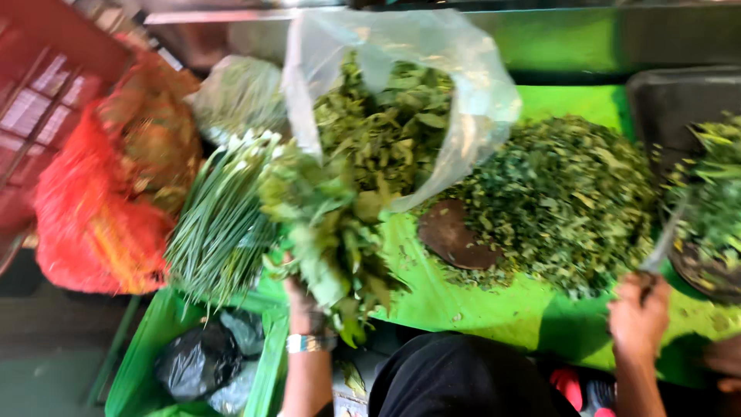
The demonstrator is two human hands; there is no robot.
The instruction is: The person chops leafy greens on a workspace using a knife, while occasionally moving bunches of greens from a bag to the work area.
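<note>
Now a leafy green bunch [332, 224] is gripped by the left hand [302, 309] — a steel knife [662, 239] is clutched in the right hand [637, 313] — chopping seemingly comes next, on the round wooden board [451, 235].

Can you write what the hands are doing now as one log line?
left hand: holds leafy bunch | right hand: grips knife | chopped leaves on green table

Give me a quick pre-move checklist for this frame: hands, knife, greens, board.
1. Left hand grips the bunch of leafy greens: ok.
2. Right hand holds the knife, blade pointing away from the body: ok.
3. Hands well apart: ok.
4. Round wooden board free for cutting: not ok, chopped greens cover most of it.
5. Clear plastic bag of leaves stable: cannot tell.
6. Image sharpness for grip detail: not ok, blurred.
</note>
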